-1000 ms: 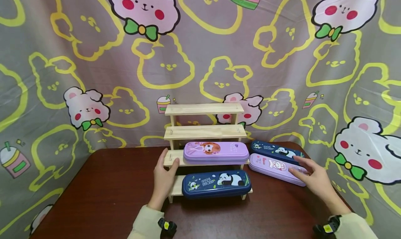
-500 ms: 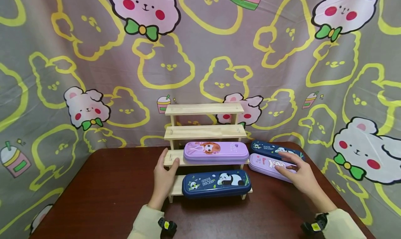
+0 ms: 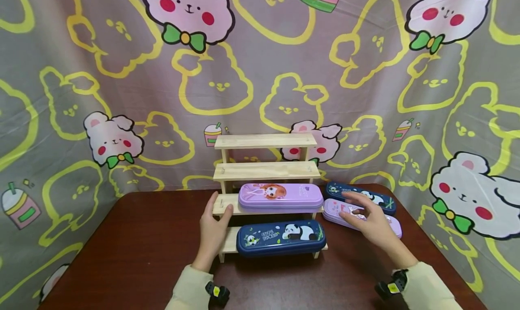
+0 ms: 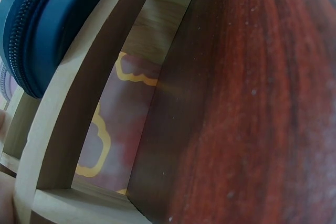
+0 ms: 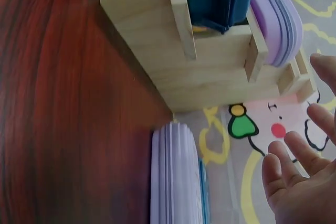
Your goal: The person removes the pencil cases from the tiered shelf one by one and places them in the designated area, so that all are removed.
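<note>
A printed fabric backdrop (image 3: 260,75) of grey cloth with yellow outlines and pink bears hangs behind a dark reddish wooden table (image 3: 134,251), whose surface is smooth and glossy. On the table stands a pale, unfinished wooden rack (image 3: 264,165) with 4 stepped shelves, narrow flat planks on square posts.

The left hand (image 3: 213,231) rests against the rack's left end, fingers straight and relaxed, thumb at the edge of the 2nd shelf from the bottom; it holds nothing. In the left wrist view only the rack's slats, the table and a zipped blue edge show.

The right hand (image 3: 367,219) hovers with fingers spread and loose, gripping nothing, right above the lilac pencil case (image 3: 392,226) that lies flat on the table just right of the rack. From the head view I cannot tell whether the fingertips touch it. In the right wrist view the case sits below and left of the open palm, apart from it. This case is a long, rounded-corner box with a smooth printed lid and a ribbed edge.

Just behind it lies a navy panda pencil case (image 3: 379,198), same shape. On the rack's bottom shelf sits another navy panda case (image 3: 280,238), and on the shelf above a purple case (image 3: 280,197) printed with a red-haired girl.
</note>
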Demonstrator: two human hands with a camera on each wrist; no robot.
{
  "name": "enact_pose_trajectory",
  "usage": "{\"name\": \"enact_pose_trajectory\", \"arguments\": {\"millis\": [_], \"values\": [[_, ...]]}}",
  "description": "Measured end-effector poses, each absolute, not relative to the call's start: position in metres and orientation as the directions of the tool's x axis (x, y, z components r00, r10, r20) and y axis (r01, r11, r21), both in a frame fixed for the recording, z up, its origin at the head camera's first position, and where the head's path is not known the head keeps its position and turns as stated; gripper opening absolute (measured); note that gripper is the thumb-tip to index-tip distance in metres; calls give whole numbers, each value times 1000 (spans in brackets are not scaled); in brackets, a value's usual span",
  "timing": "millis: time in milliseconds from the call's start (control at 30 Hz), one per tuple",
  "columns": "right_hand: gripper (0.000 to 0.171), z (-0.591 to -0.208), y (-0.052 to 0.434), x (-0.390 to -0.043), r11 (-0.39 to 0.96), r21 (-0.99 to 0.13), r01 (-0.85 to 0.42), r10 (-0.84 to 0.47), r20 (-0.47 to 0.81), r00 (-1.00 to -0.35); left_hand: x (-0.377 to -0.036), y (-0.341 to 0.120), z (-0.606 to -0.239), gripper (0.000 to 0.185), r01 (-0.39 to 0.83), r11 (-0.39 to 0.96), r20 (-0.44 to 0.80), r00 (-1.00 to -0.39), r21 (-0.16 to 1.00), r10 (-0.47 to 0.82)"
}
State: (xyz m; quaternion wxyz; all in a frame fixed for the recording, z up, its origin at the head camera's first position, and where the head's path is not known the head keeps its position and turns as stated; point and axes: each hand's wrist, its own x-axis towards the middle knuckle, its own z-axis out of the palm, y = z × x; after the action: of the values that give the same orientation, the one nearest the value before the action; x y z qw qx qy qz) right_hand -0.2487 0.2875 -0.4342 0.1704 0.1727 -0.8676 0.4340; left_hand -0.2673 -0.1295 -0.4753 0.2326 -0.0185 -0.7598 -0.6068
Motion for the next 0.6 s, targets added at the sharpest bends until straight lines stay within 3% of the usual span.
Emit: {"name": "enact_pose_trajectory", "arguments": {"millis": [600], "values": [[64,-426,246,-260,462,-765,-448,-236,381,-894,-266,-129,-474,65,301,263,367,-894,917,-257]]}}
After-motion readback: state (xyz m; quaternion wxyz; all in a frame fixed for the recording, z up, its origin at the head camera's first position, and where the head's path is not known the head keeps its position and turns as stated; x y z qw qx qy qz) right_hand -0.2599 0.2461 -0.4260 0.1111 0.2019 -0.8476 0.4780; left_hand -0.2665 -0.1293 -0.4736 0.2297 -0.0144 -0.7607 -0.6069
